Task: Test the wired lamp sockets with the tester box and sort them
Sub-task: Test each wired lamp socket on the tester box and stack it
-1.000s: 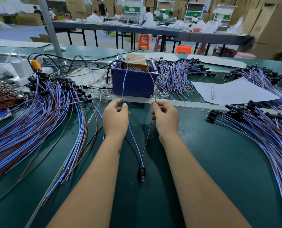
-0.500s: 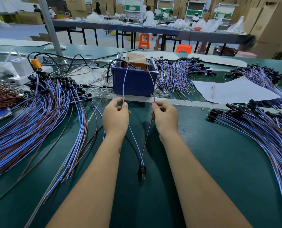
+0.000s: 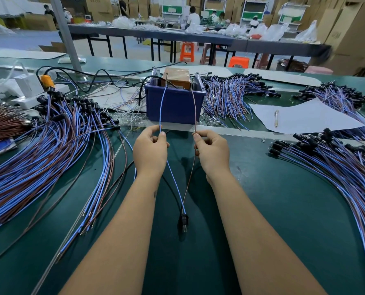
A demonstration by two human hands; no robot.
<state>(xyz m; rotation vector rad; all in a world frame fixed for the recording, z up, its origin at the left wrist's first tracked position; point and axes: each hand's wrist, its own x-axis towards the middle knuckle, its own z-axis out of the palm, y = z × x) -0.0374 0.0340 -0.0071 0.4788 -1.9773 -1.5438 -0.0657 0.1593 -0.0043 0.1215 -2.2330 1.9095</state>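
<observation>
One wired lamp socket (image 3: 183, 222), small and black, lies on the green table between my forearms. Its blue wire (image 3: 161, 109) runs up through my left hand (image 3: 149, 151), which pinches it, and on to the tester box (image 3: 175, 101), a blue bin with a brown unit inside. Its brown wire (image 3: 196, 109) passes through my right hand (image 3: 212, 152), which pinches it, and its tip reaches the right side of the box top. Both hands sit just in front of the box.
A big pile of wired sockets (image 3: 49, 141) fans over the left of the table, another pile (image 3: 337, 158) over the right, a third (image 3: 230, 96) behind the box. A white sheet with a pen (image 3: 276, 118) lies right of the box. White devices (image 3: 26, 88) stand far left.
</observation>
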